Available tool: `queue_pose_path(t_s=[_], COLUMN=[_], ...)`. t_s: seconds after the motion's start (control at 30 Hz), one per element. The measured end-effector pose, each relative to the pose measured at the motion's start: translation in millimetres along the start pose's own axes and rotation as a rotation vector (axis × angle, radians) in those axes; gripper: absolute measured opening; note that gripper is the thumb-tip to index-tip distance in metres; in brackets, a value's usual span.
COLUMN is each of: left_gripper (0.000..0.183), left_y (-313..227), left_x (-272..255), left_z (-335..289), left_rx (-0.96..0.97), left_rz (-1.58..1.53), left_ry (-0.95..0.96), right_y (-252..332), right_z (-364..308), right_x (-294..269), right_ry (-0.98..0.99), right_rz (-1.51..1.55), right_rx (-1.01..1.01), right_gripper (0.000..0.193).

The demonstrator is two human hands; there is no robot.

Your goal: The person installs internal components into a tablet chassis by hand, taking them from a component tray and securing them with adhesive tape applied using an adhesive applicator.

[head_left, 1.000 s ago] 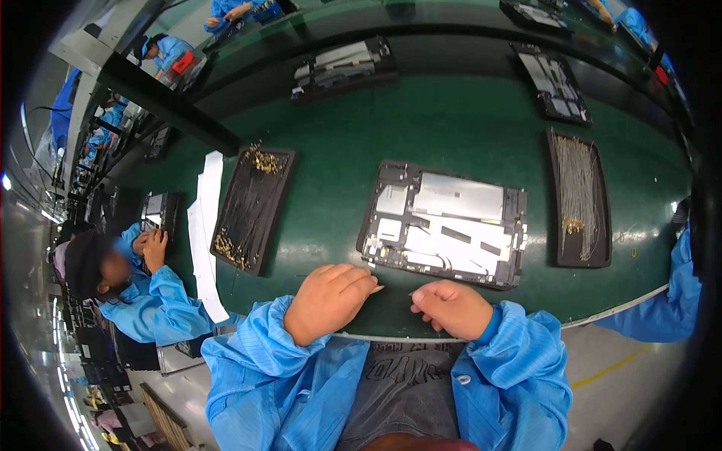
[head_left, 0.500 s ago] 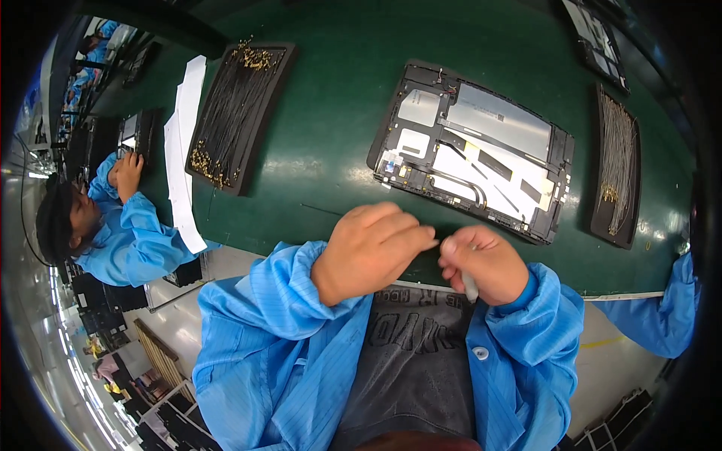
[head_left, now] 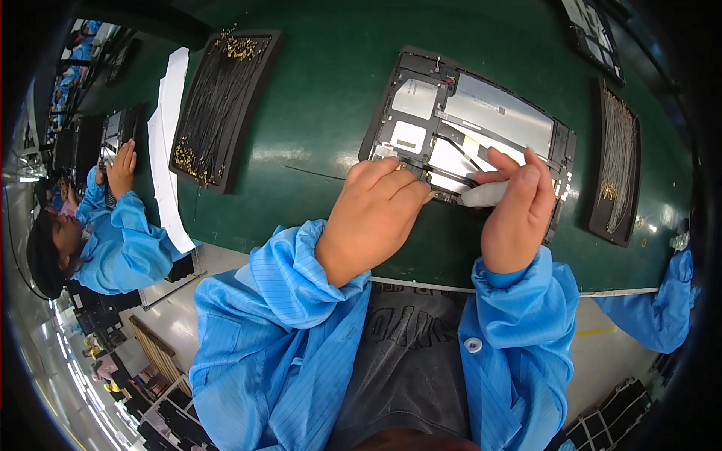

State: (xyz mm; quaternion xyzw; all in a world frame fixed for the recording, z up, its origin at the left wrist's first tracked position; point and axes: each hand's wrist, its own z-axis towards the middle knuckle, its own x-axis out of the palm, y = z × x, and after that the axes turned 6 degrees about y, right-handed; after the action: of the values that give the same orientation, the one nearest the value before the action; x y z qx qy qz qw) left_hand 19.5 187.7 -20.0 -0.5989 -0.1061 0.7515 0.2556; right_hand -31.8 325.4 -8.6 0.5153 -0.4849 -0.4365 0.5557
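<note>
An opened tablet-like device [head_left: 496,98] lies face down on the green table, showing metal plates, black strips and cables. At its near left edge my left hand [head_left: 372,218] is closed, fingertips pressed together on the frame. A thin black cable [head_left: 312,174] trails across the table to that hand; its end under the fingers is hidden. My right hand [head_left: 519,207] rests over the device's near edge, its fingers apart. One of its digits wears a white finger cot [head_left: 483,196], the tip touching the near edge close to my left fingertips.
A black tray [head_left: 252,113] of dark cables with gold ends stands left, beside white paper sheets [head_left: 169,143]. Another tray [head_left: 628,180] with grey cables sits right. A second device [head_left: 594,37] lies far right. A co-worker in blue [head_left: 124,244] works at left; a blue sleeve [head_left: 673,304] shows right.
Both hands have moved forward from the table's front edge onto the device's near edge. The right hand's fingers have spread from a pinch. The cable's trailing end has shifted slightly with the left hand.
</note>
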Motion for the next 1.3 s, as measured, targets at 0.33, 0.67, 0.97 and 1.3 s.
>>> queue_pose_path(t_s=[0.33, 0.67, 0.97, 1.3], left_gripper=[0.018, 0.019, 0.018, 0.017], left_y=[-2, 0, -2, -8], left_x=[-5, -5, -5, -9], left_z=[1, 1, 2, -11], left_rx=[0.006, 0.011, 0.020, -0.032], left_rz=[0.046, 0.067, 0.091, 0.114], left_ry=[0.087, 0.073, 0.056, -0.060], right_y=[-22, -18, 10, -2], right_z=[-2, 0, 8, 13], right_x=[-1, -1, 7, 1], right_ry=[0.078, 0.139, 0.311, 0.353], right_rz=[-0.039, -0.090, -0.570, -0.629], right_rx=[-0.241, -0.194, -0.308, -0.278], right_gripper=[0.028, 0.030, 0.011, 0.019])
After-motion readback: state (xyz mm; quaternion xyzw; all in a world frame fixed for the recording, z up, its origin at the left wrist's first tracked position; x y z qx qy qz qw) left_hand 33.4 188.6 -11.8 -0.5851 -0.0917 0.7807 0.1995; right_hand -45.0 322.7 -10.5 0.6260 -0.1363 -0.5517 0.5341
